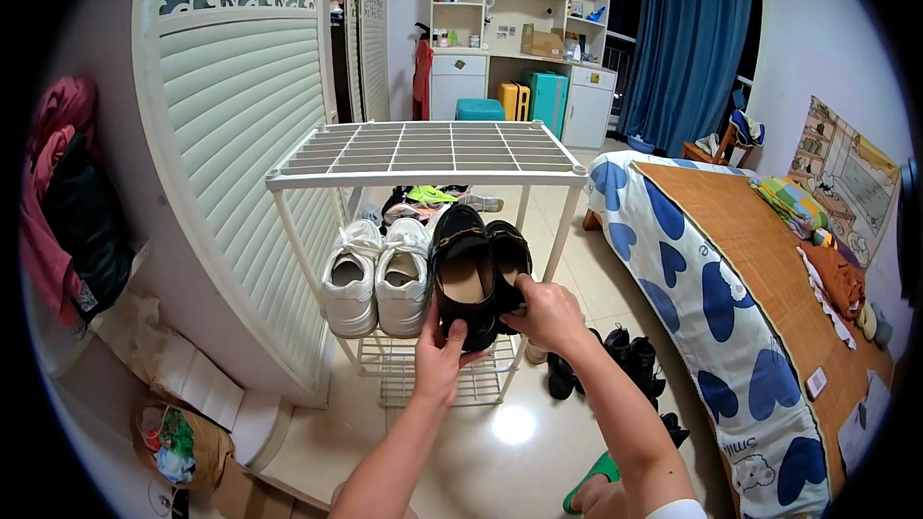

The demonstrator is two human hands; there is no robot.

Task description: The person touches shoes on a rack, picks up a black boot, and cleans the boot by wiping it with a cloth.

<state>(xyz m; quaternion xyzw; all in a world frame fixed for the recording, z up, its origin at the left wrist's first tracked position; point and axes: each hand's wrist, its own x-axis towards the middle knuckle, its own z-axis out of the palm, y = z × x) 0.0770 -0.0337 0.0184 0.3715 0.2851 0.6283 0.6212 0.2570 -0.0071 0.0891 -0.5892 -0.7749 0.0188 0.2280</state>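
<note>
A pair of black loafers is in my hands at a white wire shoe rack (428, 176). My left hand (443, 358) grips the heel of the left black loafer (467, 308), thumb on the outside of the heel. Around the heel of the right black loafer (510, 246), my right hand (547, 314) has its fingers closed. Both toes point away from me, below the rack's top shelf. Just left of them, a pair of white sneakers (350, 304) stands on a shelf, heels toward me. Whether the loafers rest on that shelf cannot be seen.
Several black shoes (632, 358) lie on the floor right of the rack, beside a bed (663, 259) with a heart-patterned cover. More shoes (428, 195) lie behind the rack. A louvered door (245, 86) stands close on the left. Near it sits a bag of rubbish (178, 447).
</note>
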